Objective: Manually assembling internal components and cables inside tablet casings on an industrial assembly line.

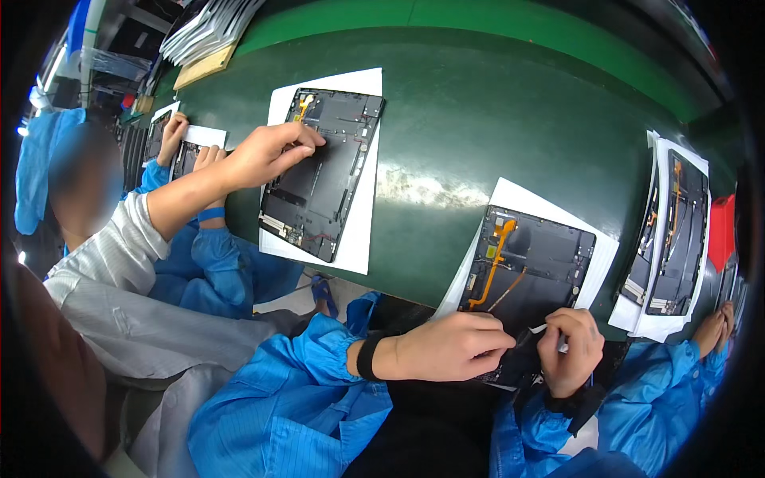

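- Broad dark green table (446,103), with a shiny, pale patch (426,190) near its middle
- At upper left, white sheets (205,32) stacked on a wooden board (203,68)
- Far right, a bright red container (721,227)
- Below the table, a blue sandal (323,291) on pale floor (287,295)
- At far left, a light blue cap (49,131) on a seated co-worker (80,247)
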### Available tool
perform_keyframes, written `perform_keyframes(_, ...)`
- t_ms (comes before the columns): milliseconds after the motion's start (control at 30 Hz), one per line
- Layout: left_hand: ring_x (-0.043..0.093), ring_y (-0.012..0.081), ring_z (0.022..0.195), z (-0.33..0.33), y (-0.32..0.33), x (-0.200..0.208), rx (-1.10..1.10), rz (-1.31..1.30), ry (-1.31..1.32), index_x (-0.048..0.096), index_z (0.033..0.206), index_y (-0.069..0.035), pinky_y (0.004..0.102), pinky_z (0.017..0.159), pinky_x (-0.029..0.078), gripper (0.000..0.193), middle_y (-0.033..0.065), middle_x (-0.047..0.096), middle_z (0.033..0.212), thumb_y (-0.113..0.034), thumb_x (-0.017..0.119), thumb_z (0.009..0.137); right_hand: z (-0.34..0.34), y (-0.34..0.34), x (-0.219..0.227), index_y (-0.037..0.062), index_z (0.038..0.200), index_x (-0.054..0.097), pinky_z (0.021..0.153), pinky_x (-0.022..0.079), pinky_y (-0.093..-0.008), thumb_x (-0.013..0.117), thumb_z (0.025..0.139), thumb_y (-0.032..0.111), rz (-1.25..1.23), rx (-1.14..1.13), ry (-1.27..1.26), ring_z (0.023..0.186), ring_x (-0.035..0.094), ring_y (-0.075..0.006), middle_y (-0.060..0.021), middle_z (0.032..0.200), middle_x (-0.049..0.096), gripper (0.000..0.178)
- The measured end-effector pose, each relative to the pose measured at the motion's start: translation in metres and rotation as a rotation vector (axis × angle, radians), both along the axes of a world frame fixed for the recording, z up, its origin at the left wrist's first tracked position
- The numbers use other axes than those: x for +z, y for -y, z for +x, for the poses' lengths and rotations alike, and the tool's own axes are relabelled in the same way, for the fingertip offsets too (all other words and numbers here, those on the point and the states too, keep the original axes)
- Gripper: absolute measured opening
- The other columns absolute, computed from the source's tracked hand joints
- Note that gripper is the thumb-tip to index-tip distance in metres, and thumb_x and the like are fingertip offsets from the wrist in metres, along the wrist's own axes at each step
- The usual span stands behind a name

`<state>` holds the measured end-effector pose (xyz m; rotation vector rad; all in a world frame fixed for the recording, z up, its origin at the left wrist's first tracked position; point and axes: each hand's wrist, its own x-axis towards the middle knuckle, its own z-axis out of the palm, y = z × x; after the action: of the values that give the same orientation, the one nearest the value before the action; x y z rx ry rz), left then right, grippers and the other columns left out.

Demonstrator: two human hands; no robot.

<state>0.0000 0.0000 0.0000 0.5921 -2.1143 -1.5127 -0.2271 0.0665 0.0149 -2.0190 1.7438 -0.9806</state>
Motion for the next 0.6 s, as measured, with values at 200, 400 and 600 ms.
perform_keyframes(200, 0.069, 0.0293, 0.079, 0.001, 0.002, 0.005, -0.013, 0.081, 0.009, 0.072, 0.11, 0.005, 0.0388, 0.071, 0.057, 0.021, 0.0134, 0.066, 0.089, -0.001, 0.073, 0.09, -0.024, -0.024, 0.002, 0.0011, 0.096, 0.064, 0.07, 0.055, -0.0347, 0.063, 0.085, -0.007, 0.145, -0.343, 0.046, 0.076, 0.07, -0.0287, -0.0163, 0.09, 0.07, 0.013)
perform_keyframes(400, 0.069, 0.0295, 0.077, 0.0, 0.009, 0.006, -0.015, 0.126, 0.022, 0.072, 0.11, 0.005, 0.0388, 0.07, 0.057, 0.02, 0.0134, 0.066, 0.088, -0.001, 0.072, 0.091, -0.02, -0.021, 0.004, -0.001, 0.107, 0.066, 0.07, 0.055, -0.032, 0.065, 0.089, -0.004, 0.105, -0.206, 0.141, 0.08, 0.071, -0.0245, -0.0186, 0.102, 0.073, 0.019)
perform_keyframes(600, 0.069, 0.0282, 0.079, 0.002, 0.006, 0.005, -0.052, 0.036, -0.035, 0.072, 0.116, 0.004, 0.0388, 0.072, 0.059, 0.028, 0.0126, 0.067, 0.09, -0.001, 0.073, 0.088, 0.009, -0.013, 0.005, -0.0052, 0.143, 0.057, 0.056, 0.049, -0.0217, 0.085, 0.085, 0.006, 0.295, -0.22, 0.493, 0.074, 0.072, -0.0121, -0.0185, 0.119, 0.077, 0.066)
